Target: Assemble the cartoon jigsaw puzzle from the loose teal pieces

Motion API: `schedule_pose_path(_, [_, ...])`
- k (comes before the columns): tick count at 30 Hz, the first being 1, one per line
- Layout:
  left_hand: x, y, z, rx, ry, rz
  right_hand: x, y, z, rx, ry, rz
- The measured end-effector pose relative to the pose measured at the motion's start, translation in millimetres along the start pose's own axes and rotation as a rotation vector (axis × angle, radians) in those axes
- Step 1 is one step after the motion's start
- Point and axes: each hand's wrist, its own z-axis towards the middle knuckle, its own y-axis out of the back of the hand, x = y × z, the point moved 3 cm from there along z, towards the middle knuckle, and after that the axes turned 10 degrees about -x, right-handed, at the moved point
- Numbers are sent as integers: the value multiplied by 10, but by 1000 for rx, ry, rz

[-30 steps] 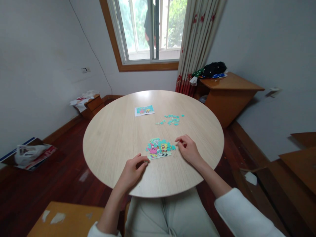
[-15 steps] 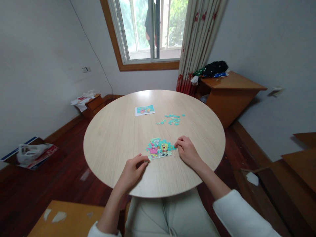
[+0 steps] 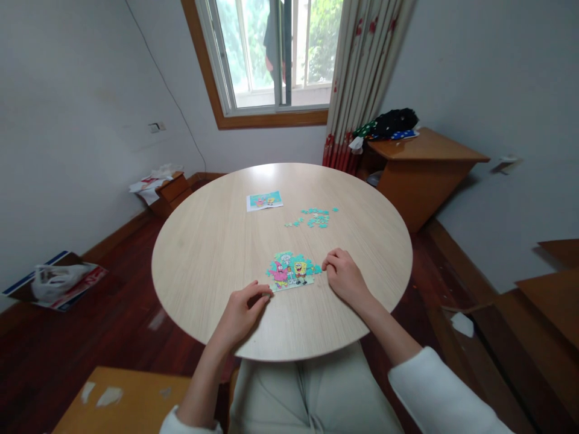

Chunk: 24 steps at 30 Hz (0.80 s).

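A partly built cartoon jigsaw puzzle [image 3: 292,271] lies on the round wooden table [image 3: 217,241] in front of me. My left hand [image 3: 242,310] rests on the table with its fingertips pressing the puzzle's lower left corner. My right hand [image 3: 344,276] has curled fingers pinched against the puzzle's right edge; whether a piece is in them is too small to see. Several loose teal puzzle pieces [image 3: 314,218] lie scattered farther back, and a small reference picture [image 3: 265,200] lies beyond them to the left.
A wooden cabinet [image 3: 420,172] with dark cloth on top stands at the back right beside a curtain [image 3: 362,78]. A plastic bag [image 3: 52,282] lies on the floor at left. A yellow board [image 3: 122,398] sits near my left knee. A person stands outside the window [image 3: 271,48].
My right hand has slid a little left and down to the puzzle's right edge, fingers curling tighter. The left hand has stayed put.
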Motion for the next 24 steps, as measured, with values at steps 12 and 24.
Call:
schedule_pose_path(12, [22,8,-5,-38,29,-12,2,-6,-7,17,9,19])
schedule_pose_path(24, [178,57,22,-263,219,-189,-31,-5,-4,27,-34,4])
